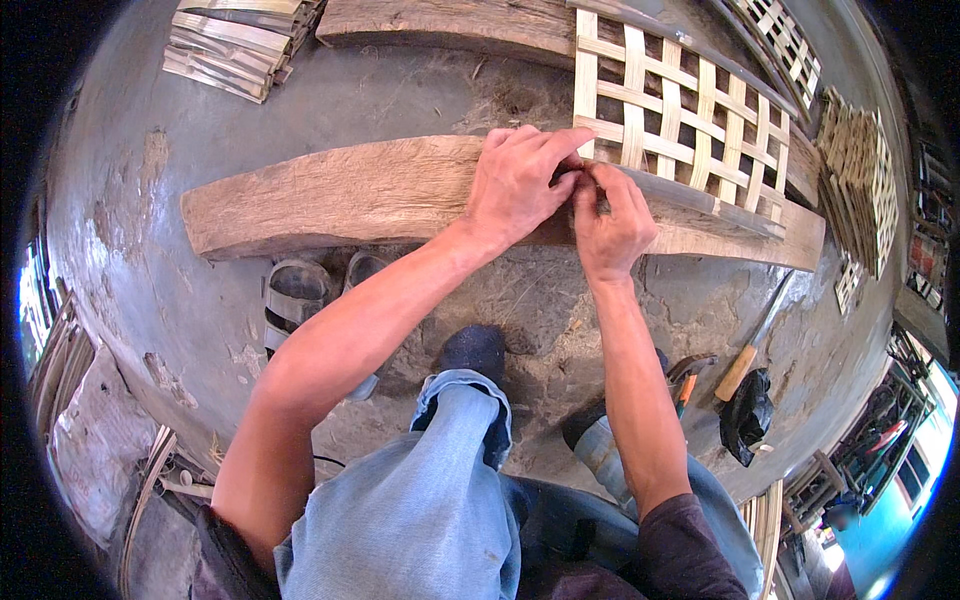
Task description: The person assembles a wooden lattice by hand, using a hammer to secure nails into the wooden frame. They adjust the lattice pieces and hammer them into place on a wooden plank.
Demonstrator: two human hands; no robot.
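A woven bamboo lattice panel (672,118) of pale strips, edged by a darker rail (690,195) on its near side, lies across two thick wooden beams. At its near left corner my two hands meet, fingertips almost touching. My left hand (515,185) is closed, thumb and forefinger pressed in at the corner, above the near wooden beam (340,195). Just right of it, my right hand (615,225) is closed too, fingers curled in a pinch by the rail's end. Whatever sits between the fingertips is hidden or too small to make out.
The far beam (450,22) runs along the top. Split bamboo pieces (232,45) lie at upper left, stacked lattice panels (858,185) at right. A wooden-handled blade (740,370), a hammer (688,378) and a black plastic bag (745,415) are on the floor at right; sandals (298,295) lie left.
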